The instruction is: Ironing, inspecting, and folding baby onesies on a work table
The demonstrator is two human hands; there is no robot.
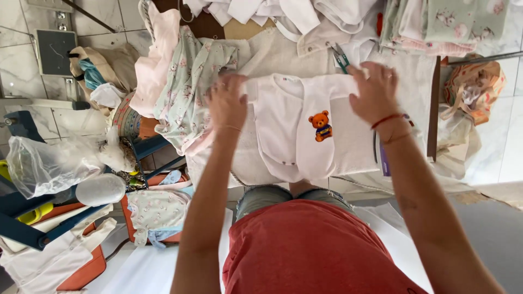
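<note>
A small white baby jacket with an orange bear patch [321,126] lies flat on a white cloth-covered table [272,51] in front of me. My left hand [227,103] presses on its left shoulder and sleeve. My right hand [375,92], with a red thread bracelet at the wrist, holds down the right shoulder near the collar. Small green-handled snips [341,57] lie just beyond the jacket, close to my right fingers.
Printed mint and pink baby clothes [185,81] are heaped at the left of the table. Folded garments [436,24] are stacked at the far right. A blue frame with a plastic bag [43,166] and more clothes stand on the floor to the left. A cloth bag [471,90] hangs at right.
</note>
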